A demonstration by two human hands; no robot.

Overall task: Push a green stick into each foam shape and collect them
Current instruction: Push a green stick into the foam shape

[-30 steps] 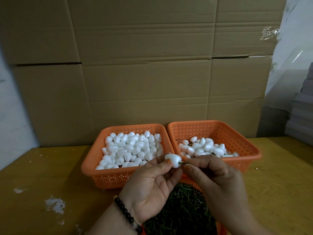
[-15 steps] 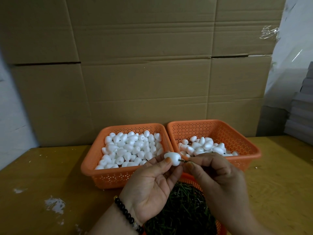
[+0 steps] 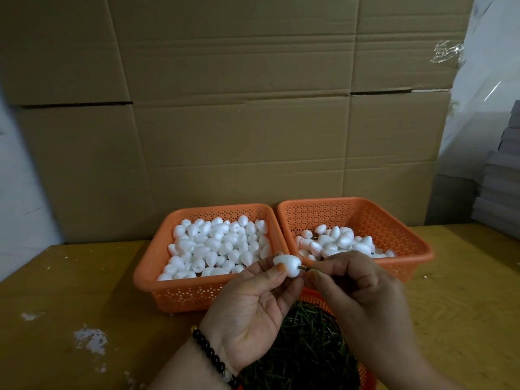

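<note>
**Green stick held at the end of a white foam shape**

A white foam shape [image 3: 287, 265] is pinched between the thumb and fingertips of the left hand [image 3: 253, 311], above the gap between the baskets. A short green stick [image 3: 304, 267] is gripped by the curled thumb and forefinger of the right hand [image 3: 357, 291], and its tip is seen touching the right end of the foam shape; how deep it sits cannot be told. A black beaded bracelet [image 3: 213, 354] is worn on the left wrist.

Two orange perforated baskets are set side by side, touching, on the yellowish tabletop [image 3: 70, 291]. The left basket [image 3: 180, 294] is filled with plain white foam pieces [image 3: 216, 246]. In the right basket [image 3: 394, 229] a smaller heap of foam pieces [image 3: 340, 240] is gathered, and dark stick ends are visible on some of them. Nearer the person, partly hidden by the hands, a third orange basket [image 3: 365, 375] is filled with loose green sticks [image 3: 304, 353].

White smears [image 3: 90, 339] are seen on the tabletop at the left. Large cardboard sheets [image 3: 239, 108] are stood behind the baskets, with clear tape [image 3: 447, 52] at the upper right. A stack of grey flat items [image 3: 501, 192] is placed at the right edge. No brand, label or legible writing is visible on any surface.
</note>
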